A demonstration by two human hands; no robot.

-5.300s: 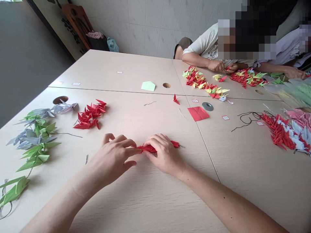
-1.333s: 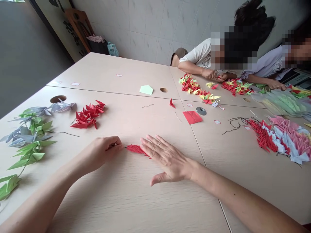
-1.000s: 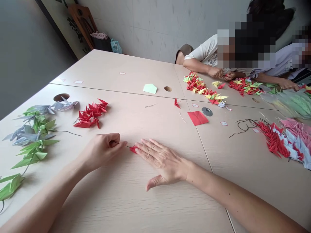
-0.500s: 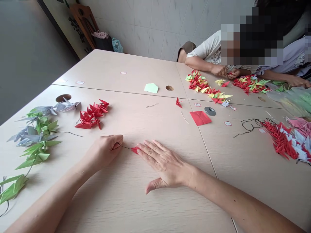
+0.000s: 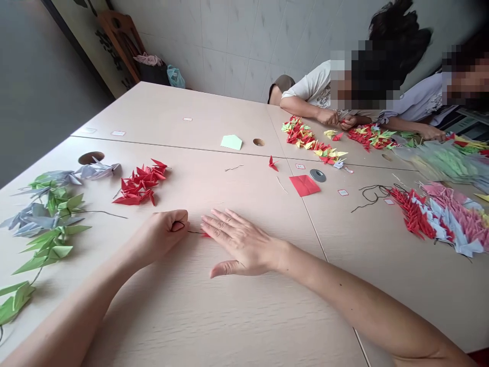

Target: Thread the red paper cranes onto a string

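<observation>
My right hand (image 5: pixel 239 242) lies flat on the table with fingers stretched out, covering a bunch of red paper cranes (image 5: pixel 206 235); only a small red tip shows at my fingertips. My left hand (image 5: pixel 164 234) is closed in a pinch on a thin dark thread (image 5: pixel 194 232) that runs from it to the cranes. A loose pile of red cranes (image 5: pixel 139 182) lies beyond my left hand.
A string of green and grey cranes (image 5: pixel 51 214) runs along the left edge. A red folded square (image 5: pixel 304 185), a tape roll (image 5: pixel 318 176), a green folded paper (image 5: pixel 231 142) lie mid-table. Two other people fold at the far right among crane piles (image 5: pixel 311 138), (image 5: pixel 439 216).
My right hand went from pinching the red cranes to lying flat on them. My left hand drew the thread leftward, and the cranes slid under my right fingers.
</observation>
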